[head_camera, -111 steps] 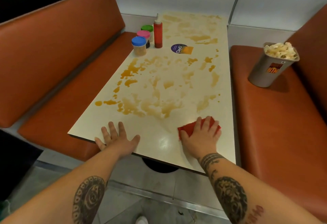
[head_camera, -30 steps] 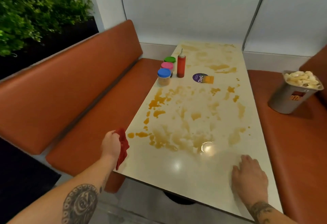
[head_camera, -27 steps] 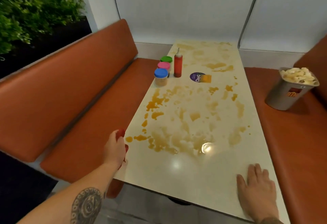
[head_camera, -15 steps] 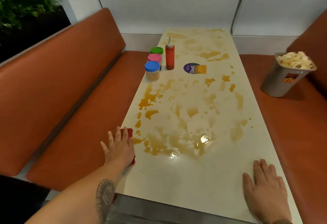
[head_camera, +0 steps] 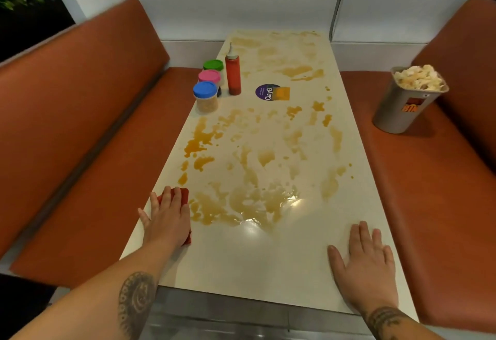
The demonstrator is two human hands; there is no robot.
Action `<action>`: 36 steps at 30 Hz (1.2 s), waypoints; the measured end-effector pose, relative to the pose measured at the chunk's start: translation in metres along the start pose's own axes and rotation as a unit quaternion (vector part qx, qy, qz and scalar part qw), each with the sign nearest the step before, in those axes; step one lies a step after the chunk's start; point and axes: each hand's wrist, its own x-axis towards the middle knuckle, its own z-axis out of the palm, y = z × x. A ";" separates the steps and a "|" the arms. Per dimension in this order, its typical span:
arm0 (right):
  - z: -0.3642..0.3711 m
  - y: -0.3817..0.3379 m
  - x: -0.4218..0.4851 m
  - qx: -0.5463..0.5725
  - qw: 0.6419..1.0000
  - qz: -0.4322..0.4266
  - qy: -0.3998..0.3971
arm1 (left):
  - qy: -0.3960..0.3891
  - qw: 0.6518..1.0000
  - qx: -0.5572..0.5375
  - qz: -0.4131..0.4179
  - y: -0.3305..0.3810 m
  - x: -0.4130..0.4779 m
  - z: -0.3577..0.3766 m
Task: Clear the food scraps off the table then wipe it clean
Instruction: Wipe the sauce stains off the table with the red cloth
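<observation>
Red cloth (head_camera: 185, 196) lies flat on the tabletop (head_camera: 268, 259) at its left edge, near end, pinned under the left hand (head_camera: 166, 220). Only a strip of cloth shows past the fingertips and along the thumb-side of the palm; long axis seems to run away from the person, parallel w/ the tabletop's long side, far end pointing at the orange spill, but most of it is covered, so not certain. Left hand: fingers spread, palm pressing down on the cloth, more pin than pinch. Right hand (head_camera: 366, 264): empty, flat and splayed on bare tabletop near the right edge, apparently as a brace.

Sauce smears (head_camera: 241, 205) start just beside the cloth's right edge and run up most of the tabletop to the far wall; near strip looks clean. No solid scraps visible on top, so wiping is prob. the step in hand, w/ most of the area left.

To do it well: keep flat even pressure, sweep rightward across the wet pool, overlap passes, work from near to far, and refold the cloth once it loads up or it'll just spread the stuff. The three lidded jars (head_camera: 206, 96) and red squeeze bottle (head_camera: 233, 75) stand at the left edge farther up; shift them to get underneath. Bin (head_camera: 402, 103) of scraps sits on the right bench seat (head_camera: 429, 192), well apart.
</observation>
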 end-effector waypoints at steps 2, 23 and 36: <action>-0.002 0.000 -0.001 0.005 1.000 0.001 -0.008 | -0.003 1.000 -0.001 0.011 0.006 -0.020 0.005; 0.004 0.005 -0.001 0.013 1.000 -0.014 0.004 | 0.025 1.000 0.005 -0.013 0.027 -0.012 0.016; 0.003 0.004 0.000 0.014 1.000 -0.012 0.005 | 0.044 0.999 0.004 -0.026 0.053 -0.010 0.013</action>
